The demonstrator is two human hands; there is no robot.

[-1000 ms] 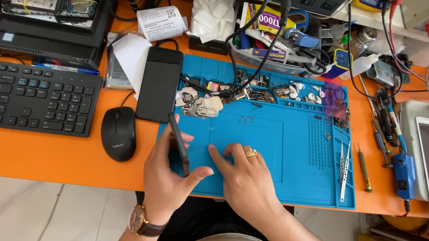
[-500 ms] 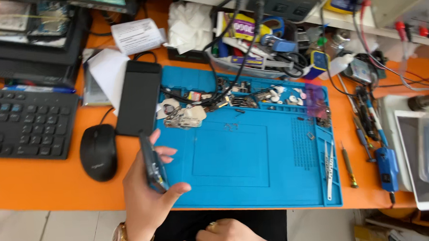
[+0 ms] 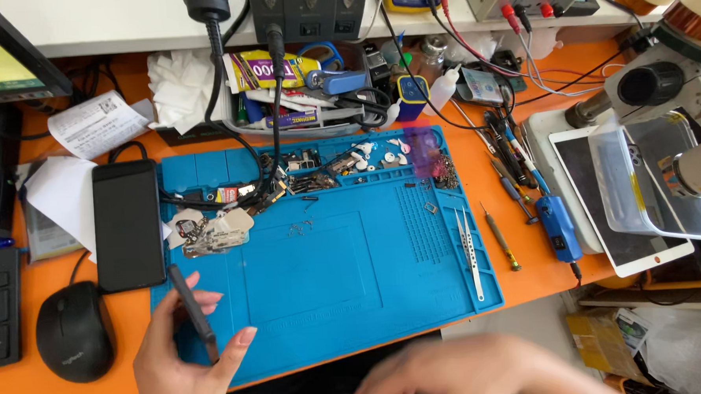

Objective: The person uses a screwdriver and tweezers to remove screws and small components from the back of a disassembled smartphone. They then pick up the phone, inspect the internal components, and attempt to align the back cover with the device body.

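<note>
Head-camera view showed the left hand [image 3: 186,368] at the lower left of the frame, pinching a slim dark phone [image 3: 193,312] edge-on between thumb and fingertips, over the lower left corner of the blue work mat [image 3: 346,276]. The right hand [image 3: 484,372] was a blur along the bottom edge, right of centre; its fingers looked loosely spread and held nothing that could be made out. A second black phone [image 3: 128,224] lay flat just beside the mat's left edge, with a mouse [image 3: 73,331] below it. Small screws and loose parts [image 3: 304,223] sat scattered across the mat's upper half, and tweezers [image 3: 469,251] lay toward its right side. With so light an edge grip, the phone could probably slip and strike the mat or the desk edge; a sweeping right hand might also scatter the tiny screws.
</note>
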